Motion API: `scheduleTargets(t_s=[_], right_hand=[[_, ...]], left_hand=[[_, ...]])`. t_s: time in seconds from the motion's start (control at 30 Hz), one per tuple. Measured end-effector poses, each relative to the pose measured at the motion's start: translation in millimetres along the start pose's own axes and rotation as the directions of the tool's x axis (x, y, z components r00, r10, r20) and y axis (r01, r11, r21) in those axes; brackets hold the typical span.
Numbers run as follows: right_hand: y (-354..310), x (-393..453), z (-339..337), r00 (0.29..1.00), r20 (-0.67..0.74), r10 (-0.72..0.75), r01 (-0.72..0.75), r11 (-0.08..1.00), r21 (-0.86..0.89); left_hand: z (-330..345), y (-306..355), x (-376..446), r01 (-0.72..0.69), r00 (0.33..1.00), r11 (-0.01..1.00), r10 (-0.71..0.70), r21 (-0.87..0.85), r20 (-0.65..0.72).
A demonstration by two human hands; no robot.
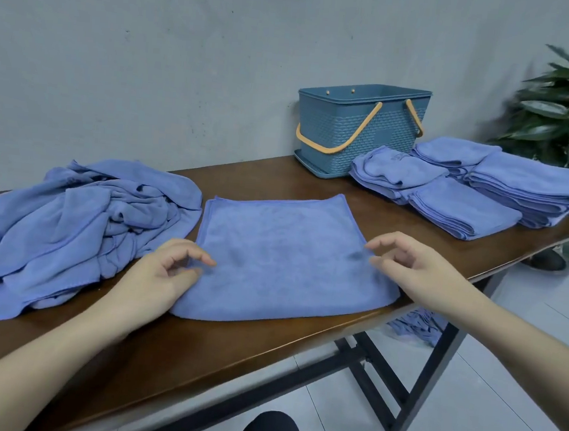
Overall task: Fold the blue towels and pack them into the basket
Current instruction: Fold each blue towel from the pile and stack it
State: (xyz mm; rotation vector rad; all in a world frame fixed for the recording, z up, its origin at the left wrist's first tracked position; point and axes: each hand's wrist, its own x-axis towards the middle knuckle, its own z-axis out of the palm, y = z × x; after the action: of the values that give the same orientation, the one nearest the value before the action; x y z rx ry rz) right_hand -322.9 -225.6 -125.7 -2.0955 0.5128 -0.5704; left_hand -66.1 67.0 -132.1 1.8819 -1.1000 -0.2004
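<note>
Between the two hands, one blue towel is lying flat on the table, looking already folded once, near fold at the table edge. Left hand is hovering at the towel's near-left corner, fingers loosely curled, thumb and forefinger apart, holding nothing; whether the palm is resting on the cloth, cannot tell. Right hand is hovering over the near-right edge, fingers also loosely curled and parted, gripping nothing. Neither is pinching fabric yet.

Left of the left hand, the unfolded pile is sitting crumpled, touching the flat towel's left edge. Beyond the right hand, folded stacks are sitting in a cluster, and past those the basket is standing at the wall with handles down; its inside is not showing.

Handling judgement: microfibre-type cloth, light, soft, fully limp, so it is going to sag and bunch if lifted from the middle. Slightly grippy on the wood, unlikely to slide on its own. Not fragile. Best hold is probably a pinch at the two corners under each hand, on the stitched hem, then carrying them across to the far edge. Main risk is layers shifting out of line.
</note>
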Motion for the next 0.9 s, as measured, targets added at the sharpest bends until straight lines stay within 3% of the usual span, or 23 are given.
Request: scheduleTargets(t_s=[0.13,0.27,0.47,0.63,0.77,0.9], right_hand=[[-7,31,-1,0.994,0.011,0.11,-0.109,0.991,-0.083],[-7,78,4,0.984,-0.012,0.18,-0.18,0.975,-0.132],[-2,137,17,0.962,-0.077,0.261,-0.259,0.965,0.041],[6,155,25,0.974,-0.05,0.222,-0.224,0.973,-0.048],[12,154,26,0.983,-0.014,0.183,-0.183,0.982,-0.04],[19,143,22,0.994,-0.026,0.11,-0.108,0.991,0.078]], left_hand=[[1,6,30,0.243,0.959,0.953,-0.264,-0.179,-0.1],[2,5,70,0.357,0.921,0.893,-0.385,-0.275,-0.055],[9,-2,124,0.39,0.877,0.766,-0.477,-0.512,-0.046],[14,-4,147,0.426,0.823,0.643,-0.567,-0.637,-0.022],[9,-11,146,0.458,0.842,0.629,-0.533,-0.629,0.08],[4,-16,138,0.469,0.85,0.662,-0.518,-0.585,0.096]])
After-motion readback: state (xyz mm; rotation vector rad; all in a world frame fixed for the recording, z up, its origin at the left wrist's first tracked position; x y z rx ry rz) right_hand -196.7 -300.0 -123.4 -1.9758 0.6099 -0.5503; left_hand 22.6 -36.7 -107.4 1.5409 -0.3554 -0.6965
